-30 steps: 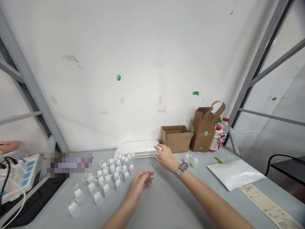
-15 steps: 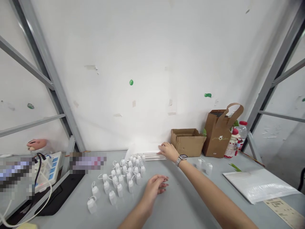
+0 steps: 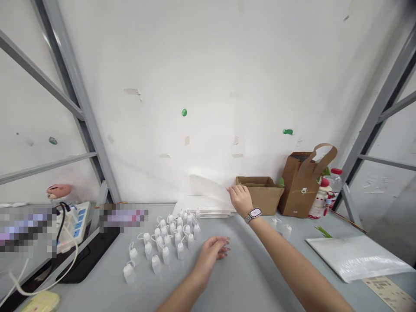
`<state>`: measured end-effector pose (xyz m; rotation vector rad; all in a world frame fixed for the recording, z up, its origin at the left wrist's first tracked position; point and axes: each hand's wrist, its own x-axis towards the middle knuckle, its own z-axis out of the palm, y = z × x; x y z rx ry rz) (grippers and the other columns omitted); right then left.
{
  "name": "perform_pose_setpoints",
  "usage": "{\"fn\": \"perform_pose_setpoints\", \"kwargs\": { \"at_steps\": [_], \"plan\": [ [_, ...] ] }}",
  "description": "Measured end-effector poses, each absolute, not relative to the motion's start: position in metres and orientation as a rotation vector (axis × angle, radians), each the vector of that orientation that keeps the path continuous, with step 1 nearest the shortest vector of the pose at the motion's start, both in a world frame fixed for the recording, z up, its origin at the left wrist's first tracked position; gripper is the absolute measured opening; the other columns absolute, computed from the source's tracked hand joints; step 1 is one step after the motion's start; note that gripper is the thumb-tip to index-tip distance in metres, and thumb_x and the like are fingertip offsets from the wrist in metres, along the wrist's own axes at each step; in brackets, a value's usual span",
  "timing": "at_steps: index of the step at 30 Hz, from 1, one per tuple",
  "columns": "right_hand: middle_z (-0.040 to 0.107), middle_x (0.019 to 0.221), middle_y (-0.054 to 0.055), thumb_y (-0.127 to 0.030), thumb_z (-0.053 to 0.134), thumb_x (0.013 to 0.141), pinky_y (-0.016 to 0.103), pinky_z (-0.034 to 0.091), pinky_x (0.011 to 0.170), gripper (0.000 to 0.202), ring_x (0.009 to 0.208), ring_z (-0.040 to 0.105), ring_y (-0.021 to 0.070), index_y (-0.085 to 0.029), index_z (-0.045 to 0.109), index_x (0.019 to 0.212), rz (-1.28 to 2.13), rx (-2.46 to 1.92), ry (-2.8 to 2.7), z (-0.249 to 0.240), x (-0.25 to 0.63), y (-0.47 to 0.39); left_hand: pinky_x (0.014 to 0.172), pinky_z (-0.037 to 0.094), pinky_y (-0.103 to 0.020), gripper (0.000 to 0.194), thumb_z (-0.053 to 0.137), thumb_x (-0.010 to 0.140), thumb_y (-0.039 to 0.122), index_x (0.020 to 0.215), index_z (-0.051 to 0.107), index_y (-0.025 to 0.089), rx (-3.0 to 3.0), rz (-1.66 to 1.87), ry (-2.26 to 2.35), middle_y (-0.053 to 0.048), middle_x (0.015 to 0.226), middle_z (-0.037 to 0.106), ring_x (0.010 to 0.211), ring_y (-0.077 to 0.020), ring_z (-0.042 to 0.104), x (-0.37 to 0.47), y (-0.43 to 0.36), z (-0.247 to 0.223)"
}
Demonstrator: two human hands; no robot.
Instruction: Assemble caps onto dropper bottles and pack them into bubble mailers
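My right hand [image 3: 241, 200], a watch on its wrist, pinches the right edge of a thin translucent plastic sheet or bag [image 3: 208, 186]; which of the two I cannot tell. Its left end rises against the wall above a stack of similar white sheets or bags [image 3: 198, 208]. Low over the tabletop, my left hand [image 3: 211, 255] holds nothing; its fingers are loosely bent and a little apart. Several small white bottles [image 3: 165, 252] with looped straps stand upright in a group left of it. A few more small bottles [image 3: 287, 231] stand beyond my right forearm.
Behind my right hand is an open cardboard box [image 3: 264, 200], with a brown paper bag [image 3: 294, 195] and a red-capped bottle [image 3: 335, 182] beside it. A white plastic mailer [image 3: 354, 255] lies at right. A power strip [image 3: 79, 225] and cables occupy the left.
My right hand has raised the sheet's edge off the stack and moved slightly right and up; the sheet now lifts clear. My left hand stays nearly still. The view has shifted slightly.
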<state>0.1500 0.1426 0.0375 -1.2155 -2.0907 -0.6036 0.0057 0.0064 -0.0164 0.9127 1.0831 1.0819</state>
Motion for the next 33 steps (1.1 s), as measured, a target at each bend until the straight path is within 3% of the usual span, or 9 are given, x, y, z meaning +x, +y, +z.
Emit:
{"fn": "perform_pose_setpoints", "kwargs": {
  "at_steps": [6, 8, 11, 14, 16, 19, 23, 29, 33],
  "plan": [
    [0.058, 0.075, 0.011, -0.027, 0.023, 0.094, 0.031, 0.035, 0.068, 0.039, 0.073, 0.051, 0.0203, -0.014, 0.056, 0.079, -0.564, -1.332, -1.713, 0.054, 0.182, 0.091, 0.086, 0.043, -0.035, 0.067, 0.074, 0.051, 0.053, 0.103, 0.062, 0.013, 0.906, 1.137, 0.995, -0.017, 0.108, 0.062, 0.100, -0.0284, 0.058, 0.011, 0.003, -0.012],
    [0.057, 0.072, 0.006, -0.033, 0.028, 0.093, 0.028, 0.037, 0.062, 0.034, 0.067, 0.052, 0.0176, -0.018, 0.054, 0.075, -0.256, -1.365, -1.649, 0.043, 0.193, 0.063, 0.093, 0.041, -0.035, 0.078, 0.077, 0.047, 0.052, 0.114, 0.055, 0.017, 0.846, 1.200, 0.863, -0.016, 0.119, 0.057, 0.111, -0.0288, 0.052, 0.010, -0.001, -0.005],
    [0.056, 0.062, 0.002, -0.042, 0.032, 0.090, 0.027, 0.038, 0.056, 0.039, 0.059, 0.053, 0.0166, -0.020, 0.051, 0.065, 0.149, -1.454, -1.836, 0.014, 0.206, 0.020, 0.096, 0.039, -0.035, 0.067, 0.077, 0.053, 0.048, 0.111, 0.056, 0.021, 0.691, 1.286, 0.765, -0.011, 0.123, 0.056, 0.117, -0.0277, 0.047, 0.007, -0.004, 0.003],
    [0.059, 0.064, 0.002, -0.045, 0.034, 0.089, 0.026, 0.041, 0.056, 0.042, 0.059, 0.055, 0.0158, -0.020, 0.055, 0.064, 0.414, -1.479, -2.014, -0.008, 0.220, -0.004, 0.093, 0.042, -0.038, 0.051, 0.078, 0.056, 0.039, 0.098, 0.062, 0.016, 0.563, 1.276, 0.871, -0.013, 0.112, 0.063, 0.111, -0.0304, 0.053, 0.003, -0.004, 0.002],
    [0.063, 0.078, 0.005, -0.045, 0.035, 0.089, 0.028, 0.043, 0.063, 0.038, 0.068, 0.057, 0.0175, -0.020, 0.061, 0.080, 0.237, -1.488, -1.996, -0.011, 0.233, -0.004, 0.091, 0.043, -0.039, 0.046, 0.080, 0.054, 0.032, 0.092, 0.063, 0.013, 0.572, 1.204, 0.914, -0.015, 0.104, 0.067, 0.105, -0.0317, 0.057, 0.003, -0.003, -0.002],
    [0.060, 0.098, 0.014, -0.045, 0.037, 0.088, 0.037, 0.041, 0.072, 0.039, 0.087, 0.053, 0.0256, -0.016, 0.061, 0.101, -0.417, -1.587, -1.859, -0.002, 0.259, 0.017, 0.089, 0.044, -0.039, 0.043, 0.079, 0.054, 0.028, 0.091, 0.063, 0.011, 0.618, 1.076, 0.963, -0.015, 0.098, 0.069, 0.100, -0.0308, 0.060, 0.002, -0.001, -0.008],
    [0.062, 0.093, 0.013, -0.036, 0.046, 0.087, 0.038, 0.037, 0.067, 0.028, 0.084, 0.050, 0.0271, -0.017, 0.066, 0.088, -0.836, -1.737, -1.859, 0.006, 0.282, 0.050, 0.086, 0.045, -0.038, 0.044, 0.076, 0.058, 0.032, 0.094, 0.063, 0.010, 0.620, 1.006, 0.964, -0.015, 0.096, 0.069, 0.093, -0.0296, 0.063, 0.000, 0.001, -0.011],
    [0.062, 0.078, 0.010, -0.022, 0.046, 0.086, 0.034, 0.033, 0.064, 0.028, 0.078, 0.049, 0.0238, -0.018, 0.067, 0.068, -0.641, -1.731, -1.950, 0.006, 0.262, 0.068, 0.082, 0.047, -0.036, 0.051, 0.081, 0.050, 0.033, 0.093, 0.064, 0.010, 0.699, 0.951, 1.003, -0.014, 0.095, 0.070, 0.095, -0.0301, 0.062, -0.003, -0.001, -0.009],
    [0.062, 0.078, 0.008, -0.034, 0.044, 0.087, 0.033, 0.038, 0.066, 0.029, 0.075, 0.051, 0.0214, -0.019, 0.063, 0.071, -0.128, -1.423, -1.794, 0.023, 0.229, 0.060, 0.077, 0.048, -0.035, 0.052, 0.081, 0.047, 0.036, 0.090, 0.065, 0.011, 0.808, 0.907, 1.001, -0.012, 0.090, 0.071, 0.088, -0.0286, 0.064, -0.001, -0.002, -0.010]
  ]
}}
